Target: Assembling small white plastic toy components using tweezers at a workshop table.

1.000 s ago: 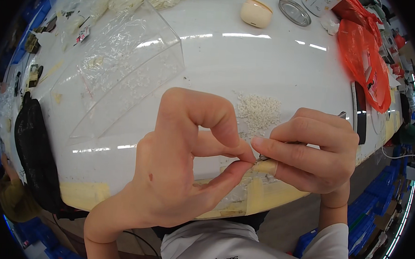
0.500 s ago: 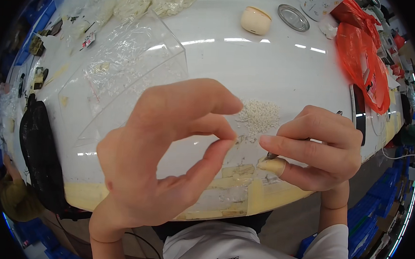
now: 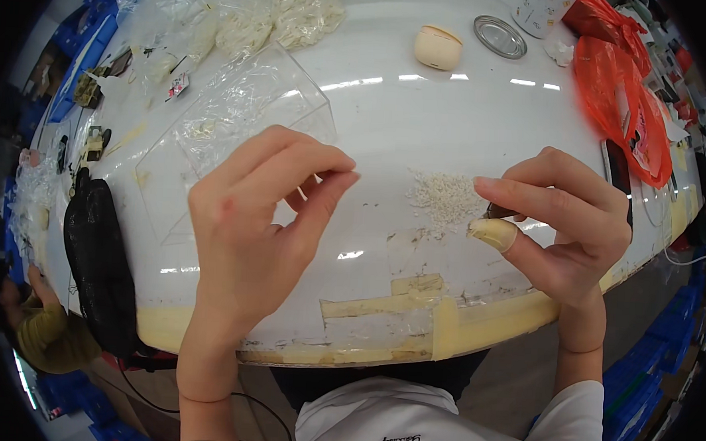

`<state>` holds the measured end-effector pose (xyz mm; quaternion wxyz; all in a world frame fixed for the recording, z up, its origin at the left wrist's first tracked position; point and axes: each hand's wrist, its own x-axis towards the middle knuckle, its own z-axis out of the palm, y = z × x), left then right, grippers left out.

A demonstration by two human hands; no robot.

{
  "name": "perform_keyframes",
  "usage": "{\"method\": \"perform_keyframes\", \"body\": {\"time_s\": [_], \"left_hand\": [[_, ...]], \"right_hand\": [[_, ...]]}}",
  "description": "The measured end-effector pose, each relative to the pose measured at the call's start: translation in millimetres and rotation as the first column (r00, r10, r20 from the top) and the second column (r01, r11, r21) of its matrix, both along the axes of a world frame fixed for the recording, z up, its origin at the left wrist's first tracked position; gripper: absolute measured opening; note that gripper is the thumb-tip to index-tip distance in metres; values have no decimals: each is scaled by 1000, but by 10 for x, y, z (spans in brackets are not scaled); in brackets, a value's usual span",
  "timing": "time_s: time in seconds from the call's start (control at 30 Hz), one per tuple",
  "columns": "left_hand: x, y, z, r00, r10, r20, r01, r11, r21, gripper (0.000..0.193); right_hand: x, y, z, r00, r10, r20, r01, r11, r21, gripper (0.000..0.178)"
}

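My left hand [image 3: 249, 223] is raised above the table, left of a pile of tiny white pieces [image 3: 442, 195]. Its thumb and forefinger press together at the tips; anything between them is too small to make out. At the right edge of the pile, my right hand [image 3: 569, 216] pinches a small dark metal tool [image 3: 499, 212] between thumb and fingers. Only a short length of that tool shows, so its kind is unclear. A yellowish cover [image 3: 494, 233] wraps the right thumb tip.
A clear box [image 3: 315, 111] holding crinkled film stands beyond my left hand, with plastic bags [image 3: 308, 18] behind. Farther back are a cream rounded case [image 3: 438, 49] and a metal lid [image 3: 500, 36]. A red bag [image 3: 614, 114] lies right, a black pouch [image 3: 99, 267] left. Tape [image 3: 384, 306] covers the near edge.
My left hand has drawn back to the left, away from the pile, and its thumb and forefinger have come together. My right hand sits slightly farther right. The whole view has shifted a little.
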<state>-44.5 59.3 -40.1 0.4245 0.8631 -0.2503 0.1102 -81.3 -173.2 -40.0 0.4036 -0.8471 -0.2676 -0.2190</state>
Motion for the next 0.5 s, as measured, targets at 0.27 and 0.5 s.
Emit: {"method": "perform_keyframes", "body": {"time_s": [0.27, 0.5], "left_hand": [[62, -116, -263, 977, 193, -84, -142, 898, 416, 9], [59, -185, -398, 994, 95, 50, -107, 875, 472, 10]], "right_hand": [[-3, -72, -23, 999, 30, 44, -27, 996, -85, 32], [4, -112, -37, 998, 30, 55, -26, 997, -74, 32]]}}
